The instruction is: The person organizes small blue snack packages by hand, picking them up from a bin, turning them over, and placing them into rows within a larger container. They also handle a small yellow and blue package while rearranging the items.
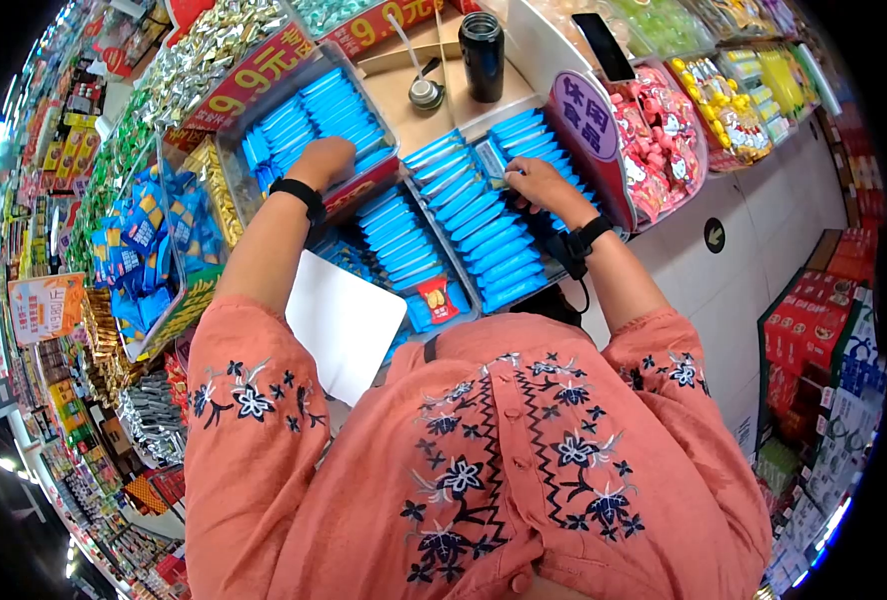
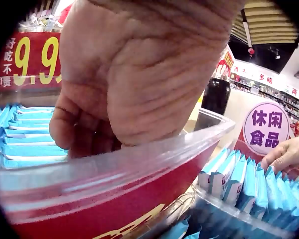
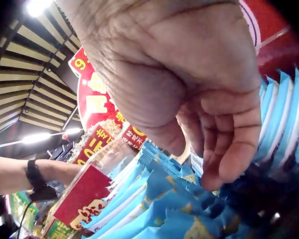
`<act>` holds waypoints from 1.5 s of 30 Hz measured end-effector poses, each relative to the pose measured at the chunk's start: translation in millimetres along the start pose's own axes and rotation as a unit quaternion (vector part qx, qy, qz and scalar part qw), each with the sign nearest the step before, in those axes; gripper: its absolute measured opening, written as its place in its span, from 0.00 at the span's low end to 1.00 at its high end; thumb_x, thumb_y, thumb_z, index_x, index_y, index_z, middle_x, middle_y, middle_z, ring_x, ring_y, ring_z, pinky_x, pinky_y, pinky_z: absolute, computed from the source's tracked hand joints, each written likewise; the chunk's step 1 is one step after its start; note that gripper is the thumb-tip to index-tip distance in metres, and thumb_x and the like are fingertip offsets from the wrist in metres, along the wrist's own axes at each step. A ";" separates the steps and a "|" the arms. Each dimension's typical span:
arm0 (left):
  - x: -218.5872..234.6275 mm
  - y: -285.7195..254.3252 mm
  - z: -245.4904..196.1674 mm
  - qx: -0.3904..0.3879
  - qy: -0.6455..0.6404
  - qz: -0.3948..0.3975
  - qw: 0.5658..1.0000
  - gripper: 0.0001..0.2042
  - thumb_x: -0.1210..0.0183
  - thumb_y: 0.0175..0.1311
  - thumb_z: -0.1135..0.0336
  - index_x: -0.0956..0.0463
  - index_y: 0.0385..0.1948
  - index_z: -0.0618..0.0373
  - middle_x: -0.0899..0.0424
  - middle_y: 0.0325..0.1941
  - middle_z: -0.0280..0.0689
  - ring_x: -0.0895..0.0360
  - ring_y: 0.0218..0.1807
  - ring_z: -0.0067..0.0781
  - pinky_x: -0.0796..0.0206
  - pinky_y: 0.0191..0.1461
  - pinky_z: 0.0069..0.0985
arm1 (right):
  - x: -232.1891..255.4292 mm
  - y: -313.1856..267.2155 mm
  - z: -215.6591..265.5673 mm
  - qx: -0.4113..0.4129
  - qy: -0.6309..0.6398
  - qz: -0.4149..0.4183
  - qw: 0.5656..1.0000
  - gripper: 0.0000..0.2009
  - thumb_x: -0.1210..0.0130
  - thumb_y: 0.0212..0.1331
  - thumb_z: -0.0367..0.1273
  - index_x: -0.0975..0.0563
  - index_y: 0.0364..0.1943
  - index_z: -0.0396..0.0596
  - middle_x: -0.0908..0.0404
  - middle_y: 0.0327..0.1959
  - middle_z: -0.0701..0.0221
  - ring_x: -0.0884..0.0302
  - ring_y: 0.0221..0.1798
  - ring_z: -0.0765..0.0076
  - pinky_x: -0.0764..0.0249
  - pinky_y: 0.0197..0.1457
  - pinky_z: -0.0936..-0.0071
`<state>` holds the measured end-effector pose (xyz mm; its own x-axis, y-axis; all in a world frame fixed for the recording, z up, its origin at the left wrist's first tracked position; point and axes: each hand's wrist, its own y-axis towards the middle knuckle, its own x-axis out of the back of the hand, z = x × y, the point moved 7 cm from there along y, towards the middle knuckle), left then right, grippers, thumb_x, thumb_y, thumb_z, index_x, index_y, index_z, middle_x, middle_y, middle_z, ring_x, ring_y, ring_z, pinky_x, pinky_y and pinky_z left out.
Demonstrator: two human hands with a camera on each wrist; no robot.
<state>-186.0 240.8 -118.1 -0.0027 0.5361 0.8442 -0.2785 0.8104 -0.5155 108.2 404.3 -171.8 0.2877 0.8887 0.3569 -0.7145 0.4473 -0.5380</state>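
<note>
My left hand (image 1: pixel 326 163) reaches over the near wall of a clear bin (image 1: pixel 391 165) that holds rows of blue snack packets (image 1: pixel 339 105). In the left wrist view its fingers (image 2: pixel 92 132) bend down behind the bin's rim, their tips hidden, so I cannot tell whether they hold a packet. Over the right-hand bin, my right hand (image 1: pixel 546 187) pinches a blue snack packet (image 1: pixel 491 160) with a pale label, between thumb and fingers. Around it, similar packets (image 3: pixel 139 199) stand in tight rows. Dark gaps show below the right fingers.
A white board (image 1: pixel 349 325) lies at the front left. Behind the bins stand a black bottle (image 1: pixel 482 60) and a small round metal item (image 1: pixel 426 93). A purple-labelled divider (image 1: pixel 586 115) borders the right bin, with pink packs (image 1: pixel 659 140) beyond and a phone (image 1: pixel 604 47) above.
</note>
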 end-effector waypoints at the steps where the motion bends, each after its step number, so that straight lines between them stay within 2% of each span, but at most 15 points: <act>1: 1.1 -0.8 1.5 0.000 -0.016 0.000 1.000 0.11 0.43 0.53 0.66 0.15 0.35 0.57 0.15 0.41 0.53 0.17 0.45 0.54 0.24 0.46 0.44 | 1.1 -0.7 0.7 0.007 0.003 0.001 1.000 0.17 0.50 0.63 0.38 0.23 0.49 0.40 0.17 0.34 0.63 0.17 0.27 0.66 0.21 0.27 0.68; 6: 23.0 -25.4 16.9 -0.008 -0.167 -0.043 0.985 0.11 0.41 0.52 0.62 0.16 0.32 0.57 0.15 0.36 0.51 0.17 0.39 0.51 0.26 0.41 0.40 | 11.0 -4.2 7.9 0.028 0.041 -0.009 0.999 0.17 0.50 0.63 0.38 0.23 0.49 0.40 0.18 0.34 0.65 0.18 0.28 0.68 0.22 0.27 0.70; 9: 33.8 -49.0 32.9 0.053 -0.302 -0.059 0.950 0.12 0.41 0.52 0.60 0.19 0.29 0.60 0.17 0.31 0.49 0.20 0.32 0.47 0.30 0.38 0.37 | 21.9 -14.7 26.5 0.043 0.066 -0.021 0.997 0.17 0.49 0.63 0.38 0.23 0.50 0.41 0.19 0.35 0.67 0.18 0.28 0.71 0.23 0.26 0.72; 10: 37.2 -59.9 37.6 0.052 -0.350 -0.104 0.930 0.11 0.41 0.56 0.59 0.22 0.27 0.58 0.19 0.26 0.40 0.24 0.28 0.34 0.33 0.33 0.30 | 24.5 -18.1 33.2 0.053 0.073 -0.024 0.996 0.17 0.48 0.64 0.38 0.23 0.50 0.41 0.19 0.35 0.67 0.18 0.28 0.71 0.23 0.26 0.72; 13: 43.6 -98.1 39.4 0.118 -0.544 -0.097 0.825 0.09 0.42 0.60 0.59 0.22 0.28 0.53 0.22 0.25 0.29 0.28 0.27 0.22 0.38 0.31 0.22 | 28.5 -26.1 51.7 0.087 0.099 -0.026 0.991 0.17 0.47 0.64 0.38 0.24 0.51 0.40 0.19 0.35 0.68 0.18 0.29 0.72 0.23 0.26 0.74; 14: 48.3 -108.6 33.3 0.084 -0.590 -0.101 0.797 0.07 0.42 0.63 0.59 0.22 0.31 0.50 0.27 0.25 0.22 0.32 0.28 0.14 0.42 0.30 0.16 | 27.6 -27.9 57.6 0.100 0.110 -0.021 0.989 0.17 0.46 0.64 0.38 0.24 0.51 0.40 0.19 0.36 0.68 0.18 0.30 0.72 0.23 0.27 0.74; 18: 56.8 -132.6 1.7 0.025 -0.730 -0.112 0.674 0.06 0.42 0.64 0.62 0.22 0.35 0.52 0.26 0.25 0.24 0.32 0.27 0.14 0.41 0.31 0.14 | 19.2 -55.6 103.3 0.159 0.154 -0.014 0.975 0.19 0.44 0.65 0.39 0.24 0.53 0.38 0.19 0.39 0.67 0.18 0.35 0.72 0.23 0.29 0.75; 21: 66.1 -139.9 -34.4 -0.004 -0.786 -0.102 0.610 0.05 0.41 0.64 0.64 0.23 0.36 0.53 0.26 0.25 0.25 0.33 0.26 0.13 0.41 0.30 0.13 | 8.2 -69.5 133.8 0.179 0.188 0.035 0.965 0.26 0.43 0.64 0.43 0.28 0.58 0.35 0.20 0.46 0.66 0.19 0.38 0.73 0.23 0.36 0.76; 25: 70.0 -130.7 -76.4 -0.030 -0.833 -0.053 0.549 0.05 0.40 0.64 0.65 0.24 0.36 0.54 0.26 0.24 0.25 0.33 0.23 0.14 0.40 0.29 0.13 | -3.2 -81.8 154.0 0.186 0.277 0.097 0.938 0.23 0.42 0.65 0.42 0.26 0.57 0.38 0.19 0.45 0.69 0.20 0.40 0.74 0.23 0.38 0.77; 30: 69.2 -102.8 -121.5 -0.083 -0.822 -0.018 0.562 0.06 0.41 0.66 0.63 0.23 0.37 0.53 0.24 0.27 0.25 0.30 0.26 0.15 0.40 0.29 0.14 | -9.6 -73.5 134.8 0.168 0.344 0.128 0.915 0.18 0.42 0.65 0.40 0.24 0.52 0.42 0.18 0.43 0.70 0.20 0.43 0.75 0.20 0.41 0.75; 34: 73.3 -78.9 -140.8 -0.050 -0.757 -0.048 0.649 0.11 0.42 0.68 0.59 0.21 0.42 0.56 0.20 0.33 0.29 0.24 0.34 0.19 0.33 0.37 0.20 | 15.9 -69.4 107.2 0.142 0.415 0.049 0.897 0.14 0.43 0.65 0.36 0.24 0.49 0.41 0.18 0.43 0.69 0.18 0.42 0.73 0.18 0.38 0.74; 37: 92.6 -56.0 -143.0 -0.120 -0.533 -0.291 0.785 0.10 0.46 0.68 0.62 0.20 0.40 0.57 0.16 0.36 0.38 0.19 0.40 0.34 0.29 0.43 0.29 | 52.5 -71.9 81.1 0.122 0.335 -0.081 0.931 0.12 0.45 0.66 0.37 0.24 0.45 0.44 0.19 0.37 0.72 0.20 0.36 0.76 0.20 0.35 0.75; 38: 101.3 -53.4 -150.4 -0.149 -0.434 -0.349 0.817 0.10 0.47 0.65 0.66 0.19 0.41 0.57 0.16 0.41 0.44 0.19 0.45 0.45 0.28 0.50 0.37 | 59.1 -71.0 71.0 0.112 0.313 -0.094 0.939 0.12 0.45 0.65 0.37 0.24 0.45 0.44 0.19 0.37 0.72 0.20 0.35 0.77 0.21 0.34 0.75; 42: 96.0 -13.7 -190.2 -0.238 -0.218 -0.334 0.886 0.12 0.45 0.58 0.72 0.19 0.43 0.55 0.16 0.43 0.44 0.21 0.49 0.48 0.29 0.53 0.40 | 66.0 -60.5 29.5 0.079 0.264 -0.134 0.952 0.16 0.44 0.65 0.39 0.24 0.49 0.41 0.19 0.38 0.71 0.22 0.33 0.76 0.24 0.29 0.76; 45: 84.6 9.1 -213.5 -0.281 -0.138 -0.332 0.890 0.13 0.44 0.56 0.73 0.19 0.43 0.54 0.17 0.41 0.42 0.21 0.47 0.47 0.28 0.51 0.41 | 62.7 -65.9 11.5 0.052 0.260 -0.154 0.952 0.21 0.44 0.65 0.39 0.26 0.56 0.40 0.19 0.38 0.70 0.22 0.31 0.76 0.24 0.28 0.76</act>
<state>16.3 344.1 -82.9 -0.2747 -0.1205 0.9539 0.2167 0.9588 0.1836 166.0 429.3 -105.2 0.7516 0.6581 0.0447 -0.5965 0.7070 -0.3799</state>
